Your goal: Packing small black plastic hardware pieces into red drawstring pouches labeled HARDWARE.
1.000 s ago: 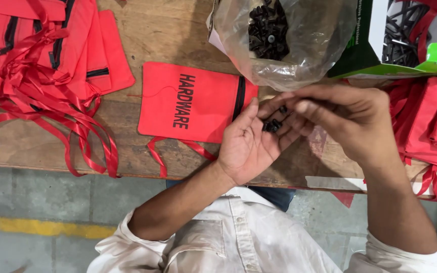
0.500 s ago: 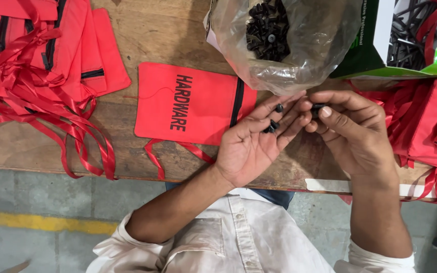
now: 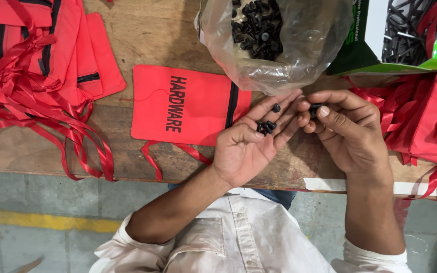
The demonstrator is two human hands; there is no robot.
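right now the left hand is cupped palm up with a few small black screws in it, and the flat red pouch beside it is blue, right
Not quite: the pouch is red, not blue, as the head view shows. The rest holds: the left hand is cupped palm up with a few small black screws in it, and the flat pouch lies beside it on the wooden table.

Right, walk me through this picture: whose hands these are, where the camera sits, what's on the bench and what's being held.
There is no machine here. One camera sits on a person's head and looks down at their own two bare hands. The left hand lies palm up with a few small black screws on it. The right hand pinches one black piece at its fingertips. On the wooden bench lie a flat red pouch, a heap of red pouches with ribbons, a clear bag of black screws and a green and white box.
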